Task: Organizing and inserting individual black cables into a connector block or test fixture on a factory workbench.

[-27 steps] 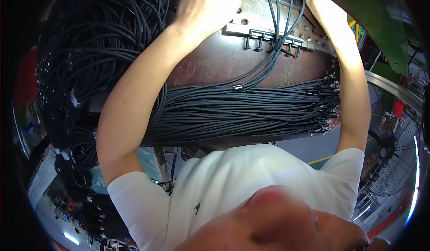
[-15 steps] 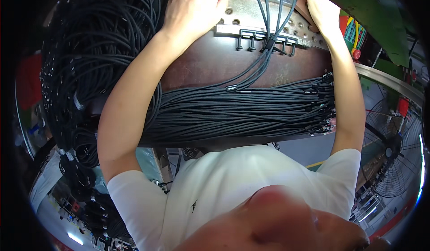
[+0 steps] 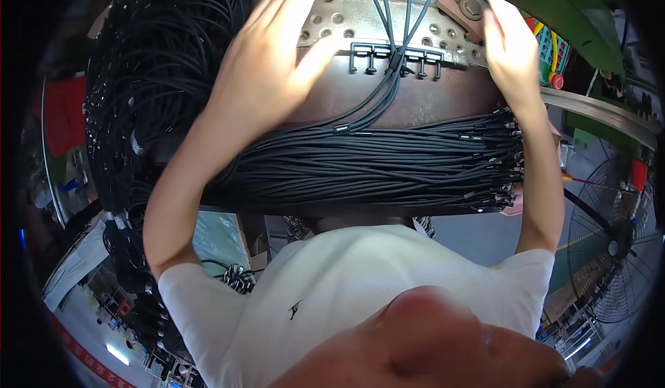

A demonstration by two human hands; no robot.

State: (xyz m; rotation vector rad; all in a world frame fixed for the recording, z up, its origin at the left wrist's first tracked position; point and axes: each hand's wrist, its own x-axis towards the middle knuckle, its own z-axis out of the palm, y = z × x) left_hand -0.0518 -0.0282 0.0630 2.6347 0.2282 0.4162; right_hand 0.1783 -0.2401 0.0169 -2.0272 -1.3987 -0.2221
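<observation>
My left hand (image 3: 273, 62) is at the left of a metal plate with round holes (image 3: 337, 20), its fingers stretched out and its thumb apart. It seems to hold nothing. At the plate's right end is my right hand (image 3: 512, 52), beside a brown block with a bolt (image 3: 465, 7); its thumb is extended, and the fingertips are partly out of sight at the top. Between the hands, black cables (image 3: 396, 61) run up across the plate through a row of black clamps (image 3: 360, 59) at its front edge.
A thick layer of black cables (image 3: 360, 166) lies along the front of the brown table (image 3: 429, 101). More cables hang in a large bundle (image 3: 159, 62) at left. A green machine cover (image 3: 575, 14) overhangs the top right, near a red button (image 3: 556, 81). A fan (image 3: 609, 249) stands at right.
My left hand has come down and left, nearer to me. The right hand has also come lower, and more of the brown block shows beside it. The cables remain in the clamps.
</observation>
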